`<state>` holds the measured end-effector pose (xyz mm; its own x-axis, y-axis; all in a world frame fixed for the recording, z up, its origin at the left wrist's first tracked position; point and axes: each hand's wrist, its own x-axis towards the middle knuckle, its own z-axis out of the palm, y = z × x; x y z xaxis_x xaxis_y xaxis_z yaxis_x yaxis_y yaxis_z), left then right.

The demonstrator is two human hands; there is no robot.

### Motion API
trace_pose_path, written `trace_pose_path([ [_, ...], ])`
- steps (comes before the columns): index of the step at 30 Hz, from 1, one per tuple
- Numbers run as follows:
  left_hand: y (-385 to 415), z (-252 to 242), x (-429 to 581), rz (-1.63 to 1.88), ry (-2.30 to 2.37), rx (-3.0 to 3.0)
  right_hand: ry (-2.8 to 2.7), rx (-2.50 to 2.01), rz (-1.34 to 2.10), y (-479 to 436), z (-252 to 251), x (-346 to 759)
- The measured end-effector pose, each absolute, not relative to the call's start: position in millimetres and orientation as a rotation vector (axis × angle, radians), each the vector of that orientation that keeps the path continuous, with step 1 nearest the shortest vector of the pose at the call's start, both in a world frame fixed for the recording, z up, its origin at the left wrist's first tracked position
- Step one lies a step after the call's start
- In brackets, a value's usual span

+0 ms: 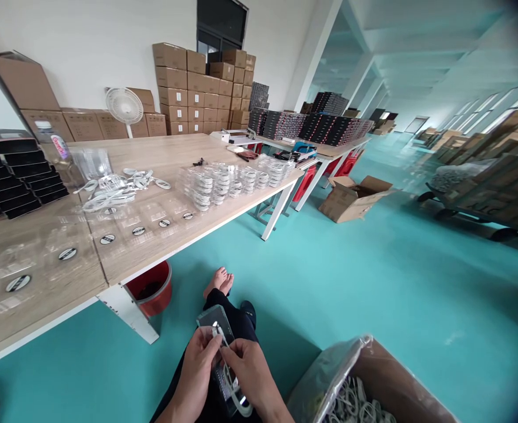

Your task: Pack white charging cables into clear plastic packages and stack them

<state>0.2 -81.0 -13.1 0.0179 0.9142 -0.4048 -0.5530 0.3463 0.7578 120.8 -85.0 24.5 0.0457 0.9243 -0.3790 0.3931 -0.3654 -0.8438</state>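
Over the person's legs (241, 324), the left hand (200, 358) and right hand (247, 363) both pinch a looped white cable (226, 373), near a lined box (400, 376) of loose cables (356, 400), while beyond them the surface (161, 150) carries a tangled cable pile (111, 198) and stacked clear packs (221, 183), with brown cartons (173, 78) farther back.

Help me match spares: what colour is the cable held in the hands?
The cable is white; it shows best in the head view, the only one here.
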Motion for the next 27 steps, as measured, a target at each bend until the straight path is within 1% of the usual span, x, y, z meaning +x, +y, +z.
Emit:
trace_pose_path([
  [5, -79.4, -22.8, 1.5, 1.244, 1.083, 0.432, -1.348, -1.808, 1.265, -85.4, 21.6, 117.4],
  [11, -77.7, -20.0, 1.2, 1.297, 1.124, 0.392, -1.379, -1.814, 1.207, -89.2, 18.4, 110.5],
  [17, -73.0, -8.0, -1.7, 1.319, 1.112, 0.265, -1.452, -1.883, 0.977, -94.8, 19.3, 107.8],
  [27, -77.0, -4.6, -3.9, 1.296, 1.09, 0.17, -1.648, -1.879, 1.007, -95.0, 29.4, 110.1],
])
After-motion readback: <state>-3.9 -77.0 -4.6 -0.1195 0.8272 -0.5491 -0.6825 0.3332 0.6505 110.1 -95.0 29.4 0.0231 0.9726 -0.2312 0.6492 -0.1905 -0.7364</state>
